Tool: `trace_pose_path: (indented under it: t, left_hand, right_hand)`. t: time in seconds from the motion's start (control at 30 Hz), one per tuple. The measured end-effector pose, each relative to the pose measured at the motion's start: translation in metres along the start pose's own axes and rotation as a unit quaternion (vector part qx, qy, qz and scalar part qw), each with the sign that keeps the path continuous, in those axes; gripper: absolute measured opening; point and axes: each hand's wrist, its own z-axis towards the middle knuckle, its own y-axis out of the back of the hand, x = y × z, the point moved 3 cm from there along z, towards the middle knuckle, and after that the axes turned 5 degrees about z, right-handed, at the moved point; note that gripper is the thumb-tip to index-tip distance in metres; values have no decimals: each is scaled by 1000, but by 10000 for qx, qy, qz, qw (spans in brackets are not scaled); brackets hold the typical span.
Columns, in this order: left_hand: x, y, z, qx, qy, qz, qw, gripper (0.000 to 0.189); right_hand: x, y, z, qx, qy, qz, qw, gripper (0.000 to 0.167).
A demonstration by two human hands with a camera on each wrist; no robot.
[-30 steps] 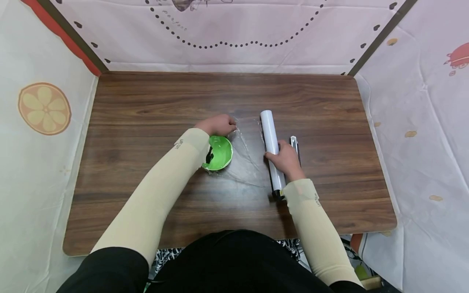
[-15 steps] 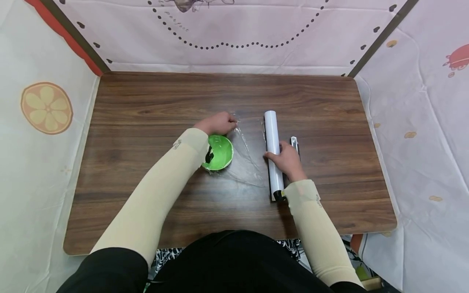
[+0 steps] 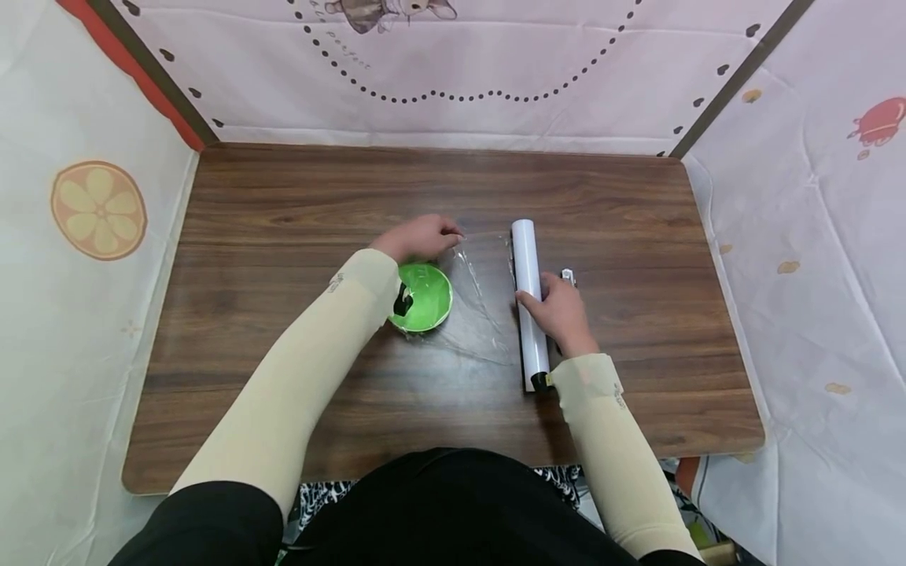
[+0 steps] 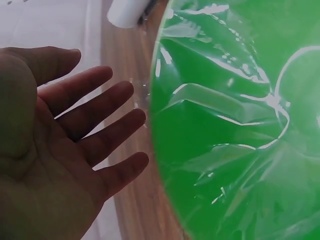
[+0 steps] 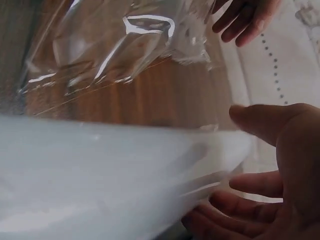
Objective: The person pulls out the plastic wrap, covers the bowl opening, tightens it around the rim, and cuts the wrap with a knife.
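Observation:
A green bowl (image 3: pixel 425 297) (image 4: pixel 235 125) stands mid-table with clear cling film (image 3: pixel 481 303) (image 5: pixel 125 45) draped over it. The film runs right to a white roll (image 3: pixel 527 259) (image 5: pixel 100 170) lying on the table. My left hand (image 3: pixel 425 234) (image 4: pixel 75 135) hovers at the bowl's far side, fingers straight and spread, holding nothing; the film's edge lies by its fingertips. My right hand (image 3: pixel 559 308) (image 5: pixel 280 165) holds the roll near its middle, thumb on one side and fingers on the other.
A small grey utility knife (image 3: pixel 568 275) lies just right of the roll, partly under my right hand. The brown wooden table (image 3: pixel 283 196) is walled by patterned cloth on the left, back and right.
The roll has shifted slightly right and now lies straighter, with my right hand still on it. My left hand stays at the bowl's far side, its fingers a little further out.

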Motion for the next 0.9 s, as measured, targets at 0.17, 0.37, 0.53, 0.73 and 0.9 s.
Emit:
trace_pose_path:
  t: [0.17, 0.37, 0.53, 0.73, 0.9]
  left_hand:
    - [-3, 5, -15, -46, -69, -87, 9999, 39]
    - [-8, 13, -34, 62, 128, -32, 9999, 41]
    - [-11, 15, -50, 75, 283, 94, 9995, 42]
    - [-10, 10, -67, 86, 60, 6, 9999, 39]
    - [-4, 4, -77, -15, -319, -229, 9992, 36]
  right_hand:
    - [24, 7, -13, -356, 222, -158, 9990, 58]
    - [57, 3, -31, -405, 846, -45, 9956, 46]
    - [75, -12, -44, -252, 1270, 184, 9914, 32]
    - [91, -42, -58, 43, 1871, 211, 9821, 20]
    - [100, -61, -66, 168, 2174, 32, 9759, 17]
